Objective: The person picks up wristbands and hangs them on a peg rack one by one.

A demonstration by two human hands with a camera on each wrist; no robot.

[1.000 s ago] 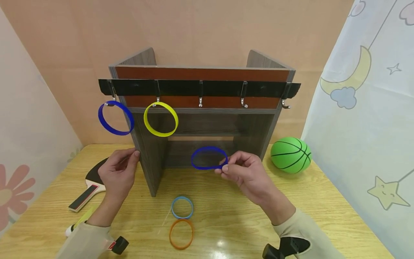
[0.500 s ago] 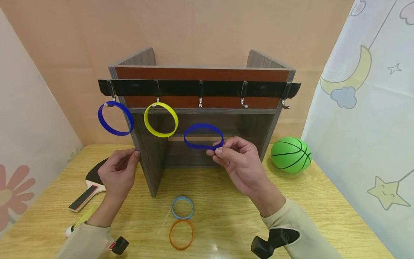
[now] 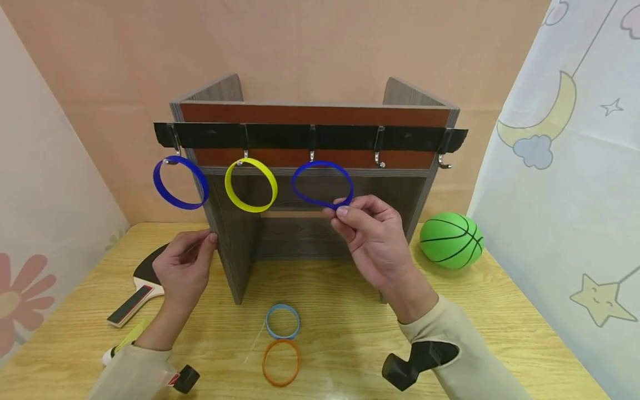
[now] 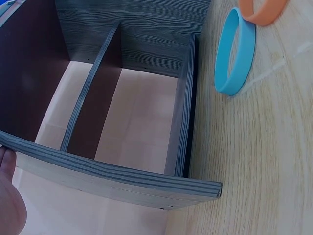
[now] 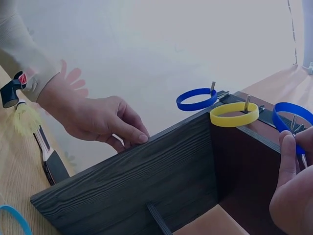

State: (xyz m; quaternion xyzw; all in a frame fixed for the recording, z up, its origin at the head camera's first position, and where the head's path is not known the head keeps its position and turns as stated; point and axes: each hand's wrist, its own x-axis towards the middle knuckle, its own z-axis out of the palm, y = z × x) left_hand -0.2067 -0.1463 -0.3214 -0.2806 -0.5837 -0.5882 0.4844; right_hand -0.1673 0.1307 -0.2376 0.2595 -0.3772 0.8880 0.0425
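A dark blue silicone wristband [image 3: 348,191] is pinched at its lower right by the thumb and fingers of my right hand [image 3: 372,239]. Its top reaches the third hook [image 3: 312,154]; whether it bears on that hook I cannot tell. My left hand [image 3: 182,266] grips the front edge of the grey wooden shelf [image 3: 227,261] at its left side panel, thumb tip on the edge. From the first hook hangs another blue wristband [image 3: 156,180], and from the second a yellow wristband [image 3: 275,186]. A light blue wristband [image 3: 268,328] and an orange wristband [image 3: 264,364] lie on the table.
Two further hooks, the fourth [image 3: 379,155] and the fifth [image 3: 443,161], stick out from the black strip [image 3: 345,137]. A green ball [image 3: 451,240] sits right of the shelf. A table tennis bat [image 3: 132,304] and a shuttlecock [image 3: 132,335] lie at the left.
My right hand has raised the blue wristband from in front of the shelf's lower opening to the level of the third hook. The left hand has stayed on the side panel.
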